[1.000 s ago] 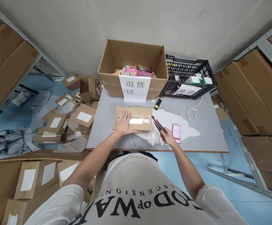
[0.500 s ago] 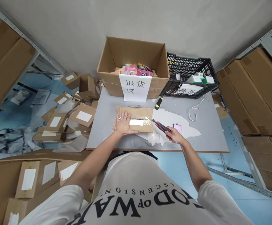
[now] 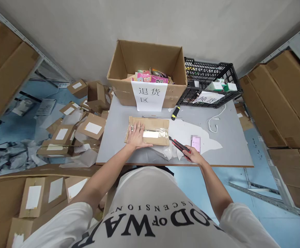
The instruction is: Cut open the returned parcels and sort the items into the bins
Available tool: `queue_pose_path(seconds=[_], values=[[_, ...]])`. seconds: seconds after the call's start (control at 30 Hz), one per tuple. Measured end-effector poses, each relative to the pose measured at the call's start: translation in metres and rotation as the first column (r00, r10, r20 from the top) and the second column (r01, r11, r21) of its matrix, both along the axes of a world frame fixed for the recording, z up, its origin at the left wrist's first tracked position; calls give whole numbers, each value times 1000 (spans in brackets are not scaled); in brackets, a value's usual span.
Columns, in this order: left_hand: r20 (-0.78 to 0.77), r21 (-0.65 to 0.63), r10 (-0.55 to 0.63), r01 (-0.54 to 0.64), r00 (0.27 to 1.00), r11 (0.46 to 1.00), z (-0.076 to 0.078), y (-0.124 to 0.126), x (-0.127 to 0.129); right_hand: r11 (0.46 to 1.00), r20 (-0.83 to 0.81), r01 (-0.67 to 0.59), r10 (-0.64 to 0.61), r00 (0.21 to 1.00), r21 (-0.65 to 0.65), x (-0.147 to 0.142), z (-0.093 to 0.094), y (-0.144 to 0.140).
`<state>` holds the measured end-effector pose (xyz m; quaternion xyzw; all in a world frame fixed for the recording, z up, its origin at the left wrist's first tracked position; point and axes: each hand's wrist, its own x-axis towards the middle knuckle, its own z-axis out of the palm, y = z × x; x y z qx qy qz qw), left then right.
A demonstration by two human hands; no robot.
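A flat cardboard box (image 3: 155, 124) with clear tape and a white label (image 3: 151, 134) lies on the grey table (image 3: 116, 131). My left hand (image 3: 136, 136) rests on the left part of the box, fingers spread and palm down. In my right hand (image 3: 193, 154) is a red and black utility knife (image 3: 178, 144). Its tip points at the right end of the box, close to the lower right corner; whether it touches I cannot tell. Beside my right hand lies a phone (image 3: 195, 143) with a pinkish screen. Crumpled clear plastic (image 3: 171, 152) sits below the box's right end.
Behind stand a large carton (image 3: 121, 91) holding colourful packets and a black crate (image 3: 211, 69) with small boxes. A yellow and black tool (image 3: 175, 113), a white cable (image 3: 209, 124) and white paper (image 3: 209, 142) lie on the table. Small cartons (image 3: 92, 128) are piled at left.
The utility knife in my right hand has dropped slightly toward me along the box's right end. My left hand stays on the box.
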<state>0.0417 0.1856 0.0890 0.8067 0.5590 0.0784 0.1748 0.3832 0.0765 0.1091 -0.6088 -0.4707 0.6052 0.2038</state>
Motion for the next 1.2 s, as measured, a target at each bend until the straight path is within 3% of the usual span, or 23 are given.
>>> queue_pose_path(seconds=[0.13,0.3,0.4,0.53,0.67,0.77,0.93,1.2], values=[[11,2,6,-6,1000,1000,-3,1,0,999,-27,4,-6,1000,-48,1,-2,-15],[43,24,-9,7,999,1000,-3,1,1,997,-19,75,-75,997,2,5,-16,-34],[17,32,-17,17,1000,999,0,0,1,977,101,181,-192,976,109,6,-34,-36],[1,54,-24,24,1000,998,3,-4,1,906,308,288,-383,871,311,-3,-60,-28],[-25,88,-32,34,999,996,7,-8,1,842,350,332,-491,798,426,-27,-86,-10],[-79,108,-55,63,995,992,10,-11,1,892,519,321,-447,729,318,-47,-104,6],[-168,158,-119,146,979,977,10,-26,-2,962,776,257,-227,588,87,-63,-127,26],[-192,152,-194,224,962,963,5,-62,-3,984,833,145,-165,528,103,-63,-137,25]])
